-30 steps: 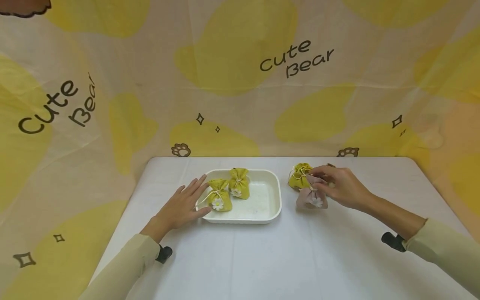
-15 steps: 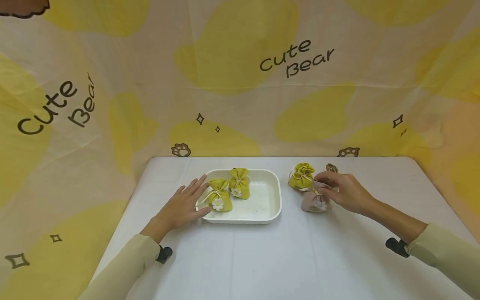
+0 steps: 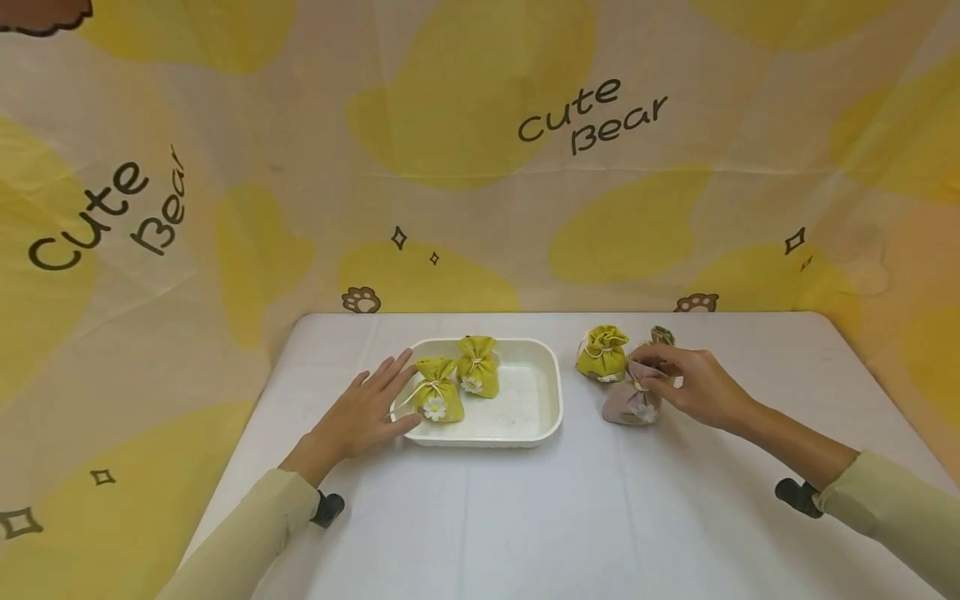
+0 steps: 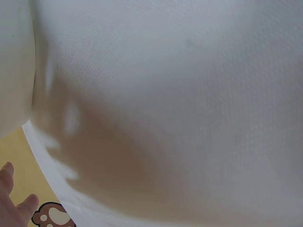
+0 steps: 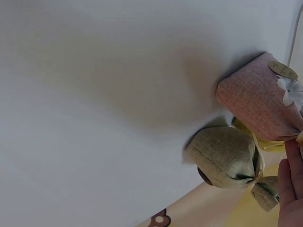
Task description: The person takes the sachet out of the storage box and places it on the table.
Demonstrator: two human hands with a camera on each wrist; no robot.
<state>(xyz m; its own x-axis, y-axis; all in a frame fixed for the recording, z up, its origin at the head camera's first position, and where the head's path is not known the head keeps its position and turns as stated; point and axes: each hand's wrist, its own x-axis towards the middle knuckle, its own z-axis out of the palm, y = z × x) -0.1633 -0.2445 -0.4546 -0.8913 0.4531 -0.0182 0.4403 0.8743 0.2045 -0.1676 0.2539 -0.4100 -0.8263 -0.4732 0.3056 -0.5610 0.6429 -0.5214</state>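
My right hand [image 3: 701, 387] pinches the gathered neck of a pink drawstring pouch [image 3: 628, 404] with a white flower on its front; the pouch is at the table surface. Just behind it sits a yellow-green pouch [image 3: 602, 354]. A grey-green pouch [image 5: 225, 156] lies beyond the pink one in the right wrist view, mostly hidden by my hand in the head view. With fingers spread, my left hand [image 3: 360, 417] rests at the left rim of a white tray [image 3: 517, 437]. Inside the tray lie a yellow pouch [image 3: 450, 392] with a daisy and another yellow pouch [image 3: 483, 367].
A white cloth covers the table [image 3: 525, 525]. Behind it hangs a yellow patterned backdrop [image 3: 465, 208] right at the table's far edge. The left wrist view shows mainly tablecloth, the hand's shadow and a bit of the tray wall [image 4: 16, 71].
My right hand has moved slightly right and toward me with the pink pouch, away from the yellow-green one, uncovering part of the grey-green pouch. My left hand stays where it was.
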